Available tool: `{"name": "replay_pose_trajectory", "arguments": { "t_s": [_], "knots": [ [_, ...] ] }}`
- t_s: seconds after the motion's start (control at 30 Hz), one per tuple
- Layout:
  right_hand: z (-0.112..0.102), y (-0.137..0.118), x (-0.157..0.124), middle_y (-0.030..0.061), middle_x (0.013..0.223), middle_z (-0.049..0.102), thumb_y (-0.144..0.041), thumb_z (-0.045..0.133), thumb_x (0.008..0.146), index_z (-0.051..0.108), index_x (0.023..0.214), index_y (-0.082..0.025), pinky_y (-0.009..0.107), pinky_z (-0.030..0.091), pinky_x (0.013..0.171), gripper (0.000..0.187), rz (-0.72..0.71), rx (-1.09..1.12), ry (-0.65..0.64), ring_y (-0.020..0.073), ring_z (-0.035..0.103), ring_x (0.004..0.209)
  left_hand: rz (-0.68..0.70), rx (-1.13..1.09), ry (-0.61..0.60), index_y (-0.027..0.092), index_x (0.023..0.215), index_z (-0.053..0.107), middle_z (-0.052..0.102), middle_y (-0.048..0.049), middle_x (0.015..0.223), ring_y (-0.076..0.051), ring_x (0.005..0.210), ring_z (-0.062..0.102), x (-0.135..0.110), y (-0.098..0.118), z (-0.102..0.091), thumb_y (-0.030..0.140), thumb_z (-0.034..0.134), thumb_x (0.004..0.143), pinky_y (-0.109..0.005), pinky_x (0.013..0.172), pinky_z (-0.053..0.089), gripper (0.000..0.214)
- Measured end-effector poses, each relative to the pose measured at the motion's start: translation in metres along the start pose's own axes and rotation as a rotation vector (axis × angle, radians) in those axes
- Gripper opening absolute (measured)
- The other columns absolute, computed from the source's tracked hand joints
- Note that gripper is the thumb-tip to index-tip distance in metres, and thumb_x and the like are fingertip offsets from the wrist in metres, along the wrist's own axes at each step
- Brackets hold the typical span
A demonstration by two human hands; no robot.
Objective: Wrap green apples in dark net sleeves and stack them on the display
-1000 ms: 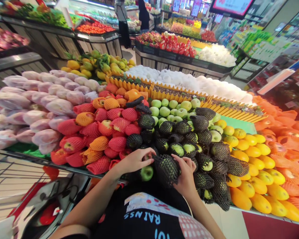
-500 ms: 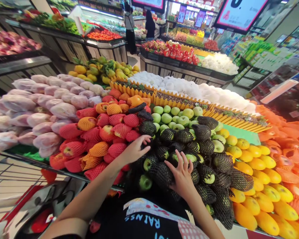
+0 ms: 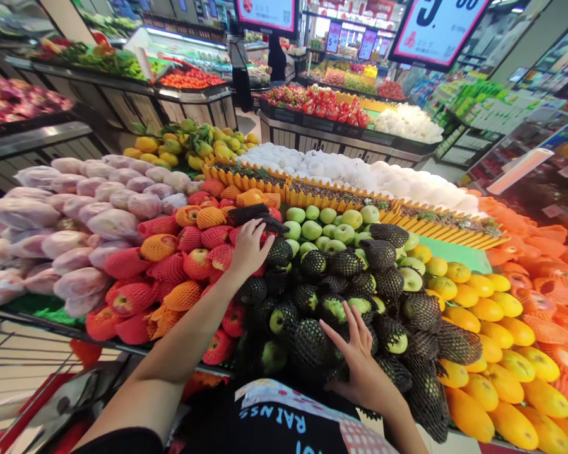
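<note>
- The left hand [image 3: 252,249] hovers or rests at the loose black sleeves [image 3: 247,215], beyond the middle of the counter [image 3: 464,253] toward its far edge; its fingers are slightly bent and apart, and whether they grip a sleeve I cannot tell.
- The right hand [image 3: 360,366] has its fingers spread, closed on nothing, beside the black-netted fruit [image 3: 307,347] near the counter's near edge.
- That fruit looks covered on the side that shows; it is nearly round, so its long axis is unclear.
- The loose sleeves lie crosswise, long axis roughly along the counter's near edge.
- Judging by the rows around it, many green fruits are netted; the bare green apples [image 3: 344,233] below the yellow fence [image 3: 338,189] are not.
- Red-sleeved fruit [image 3: 135,299] fills the counter's left part, yellow fruit [image 3: 506,381] its near right corner.
</note>
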State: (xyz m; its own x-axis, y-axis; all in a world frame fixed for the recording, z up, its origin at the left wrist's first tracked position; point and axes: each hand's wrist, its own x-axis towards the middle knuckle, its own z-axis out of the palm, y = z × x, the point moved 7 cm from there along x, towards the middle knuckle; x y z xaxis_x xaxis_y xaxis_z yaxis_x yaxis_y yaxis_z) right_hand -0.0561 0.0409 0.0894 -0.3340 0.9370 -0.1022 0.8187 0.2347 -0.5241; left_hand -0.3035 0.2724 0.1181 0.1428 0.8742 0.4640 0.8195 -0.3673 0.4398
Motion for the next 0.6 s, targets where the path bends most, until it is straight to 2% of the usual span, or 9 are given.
{"name": "replay_pose_trajectory", "arguments": {
  "t_s": [0.07,0.1,0.17,0.2,0.23,0.3,0.43,0.5,0.6],
  "knots": [
    [-0.011,-0.003,-0.004,0.0079,0.169,0.001,-0.021,0.079,0.071,0.038,0.151,-0.038,0.068,0.019,0.116,0.091,-0.055,0.120,0.058,0.0427,0.004,0.153,0.098,-0.095,0.079,0.013,0.122,0.061,0.061,-0.0161,0.134,-0.028,0.128,0.053,-0.014,0.030,-0.020,0.033,0.048,0.098,-0.046,0.114,0.039,0.034],
    [-0.018,-0.004,-0.005,0.0091,0.167,0.016,-0.022,0.075,0.076,0.044,0.147,-0.037,0.065,0.022,0.117,0.079,-0.082,0.207,0.125,0.0396,0.015,0.152,0.163,-0.154,0.095,0.016,0.119,0.063,0.065,-0.0135,0.129,-0.026,0.123,0.057,-0.023,0.047,-0.029,0.031,0.049,0.098,-0.044,0.110,0.042,0.029],
    [-0.030,-0.001,-0.007,0.0097,0.150,0.048,-0.024,0.068,0.086,0.058,0.134,-0.036,0.057,0.031,0.115,0.050,-0.082,0.442,0.313,0.0320,0.041,0.141,0.341,-0.282,0.063,0.021,0.108,0.066,0.072,-0.0081,0.115,-0.022,0.110,0.065,-0.047,0.083,-0.040,0.027,0.055,0.096,-0.039,0.101,0.048,0.017],
    [-0.033,0.004,-0.007,0.0087,0.140,0.058,-0.026,0.065,0.090,0.062,0.128,-0.036,0.053,0.037,0.112,0.039,-0.053,0.579,0.407,0.0288,0.051,0.132,0.438,-0.351,0.025,0.022,0.104,0.066,0.074,-0.0064,0.109,-0.020,0.104,0.067,-0.061,0.101,-0.042,0.025,0.057,0.095,-0.036,0.096,0.050,0.013],
    [-0.032,0.008,-0.006,0.0078,0.132,0.063,-0.030,0.063,0.092,0.063,0.125,-0.035,0.050,0.042,0.109,0.033,-0.013,0.715,0.482,0.0270,0.057,0.125,0.524,-0.422,-0.022,0.023,0.102,0.066,0.075,-0.0057,0.105,-0.019,0.099,0.069,-0.074,0.116,-0.044,0.023,0.057,0.095,-0.033,0.091,0.052,0.011],
    [-0.024,0.012,-0.002,0.0079,0.135,0.062,-0.043,0.060,0.093,0.060,0.130,-0.035,0.048,0.045,0.106,0.038,0.051,0.948,0.525,0.0277,0.059,0.123,0.625,-0.546,-0.140,0.023,0.101,0.066,0.076,-0.0065,0.103,-0.017,0.094,0.070,-0.099,0.140,-0.042,0.022,0.055,0.095,-0.031,0.086,0.055,0.012],
    [-0.001,0.006,0.006,0.0092,0.147,0.055,-0.063,0.059,0.087,0.055,0.138,-0.030,0.052,0.038,0.113,0.061,0.080,1.230,0.383,0.0318,0.052,0.133,0.595,-0.643,-0.346,0.023,0.111,0.063,0.073,-0.0104,0.112,-0.020,0.101,0.069,-0.128,0.154,-0.030,0.024,0.049,0.097,-0.033,0.090,0.057,0.020],
    [0.007,0.014,0.003,0.0074,0.136,0.065,-0.058,0.069,0.082,0.061,0.130,-0.031,0.050,0.043,0.110,0.056,0.152,1.297,0.369,0.0301,0.059,0.126,0.548,-0.662,-0.371,0.021,0.123,0.057,0.066,-0.0144,0.127,-0.024,0.116,0.064,-0.132,0.149,-0.026,0.026,0.050,0.096,-0.038,0.097,0.055,0.029],
    [0.017,0.036,-0.008,0.0022,0.107,0.077,-0.051,0.080,0.073,0.071,0.109,-0.034,0.043,0.055,0.092,0.041,0.258,1.356,0.424,0.0256,0.071,0.097,0.373,-0.646,-0.380,0.017,0.139,0.043,0.045,-0.0216,0.147,-0.032,0.134,0.049,-0.127,0.130,-0.016,0.030,0.059,0.090,-0.043,0.105,0.050,0.053]
  ]
}}
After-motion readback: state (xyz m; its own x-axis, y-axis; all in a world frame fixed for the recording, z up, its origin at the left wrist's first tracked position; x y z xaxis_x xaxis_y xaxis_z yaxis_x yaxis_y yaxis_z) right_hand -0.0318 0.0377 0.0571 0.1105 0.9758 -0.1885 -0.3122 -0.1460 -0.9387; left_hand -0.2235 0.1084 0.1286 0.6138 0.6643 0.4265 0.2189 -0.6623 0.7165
